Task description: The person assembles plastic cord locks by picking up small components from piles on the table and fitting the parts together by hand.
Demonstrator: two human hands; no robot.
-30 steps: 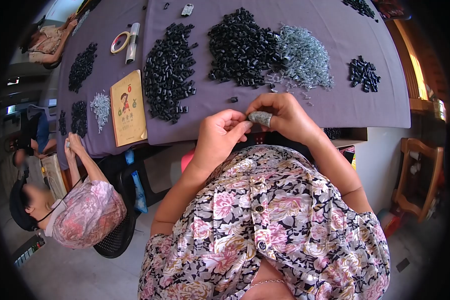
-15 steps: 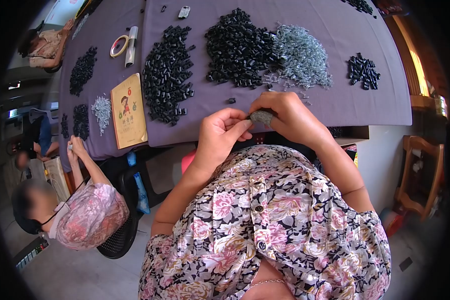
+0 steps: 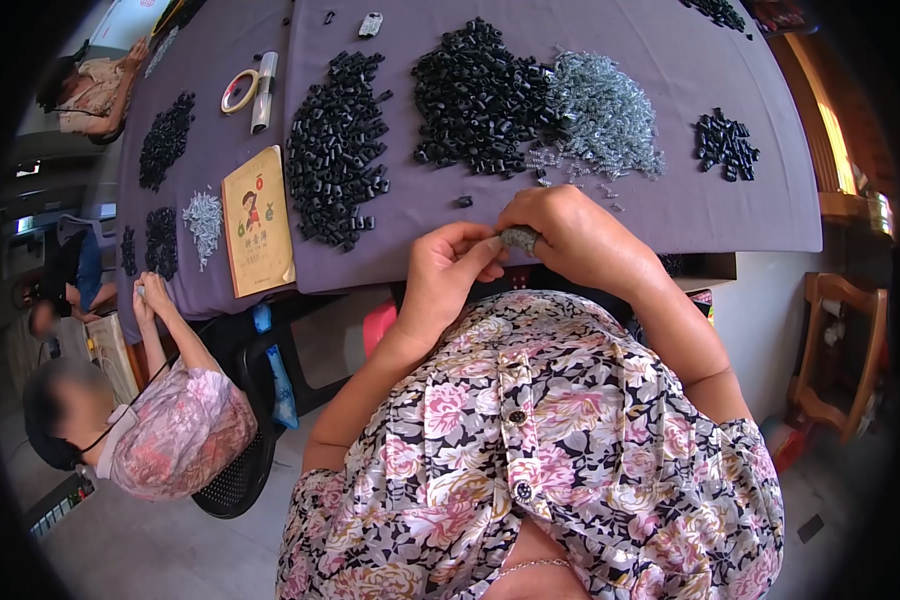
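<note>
My left hand (image 3: 448, 275) and my right hand (image 3: 562, 225) meet at the near edge of the table, fingertips pinched together. Whatever sits between them is small, dark and mostly hidden by the fingers. A grey wrap (image 3: 520, 238) covers the thumb of my right hand. Just beyond the hands lies a single black piece (image 3: 464, 201). Past it are a large heap of small black plastic pieces (image 3: 478, 95) and, touching its right side, a heap of small silvery pieces (image 3: 606, 110) like springs. Another black heap (image 3: 338, 150) spreads to the left.
A smaller black pile (image 3: 726, 145) lies at the right. On the left are a yellow booklet (image 3: 258, 222), a tape roll (image 3: 238, 91) and a clear roll (image 3: 263, 92). A seated co-worker (image 3: 180, 430) works at the left table edge; another person (image 3: 95, 95) sits farther back.
My hands stay pinched together in nearly the same place. The right hand has turned slightly, so less of the grey wrap shows. The heaps look unchanged.
</note>
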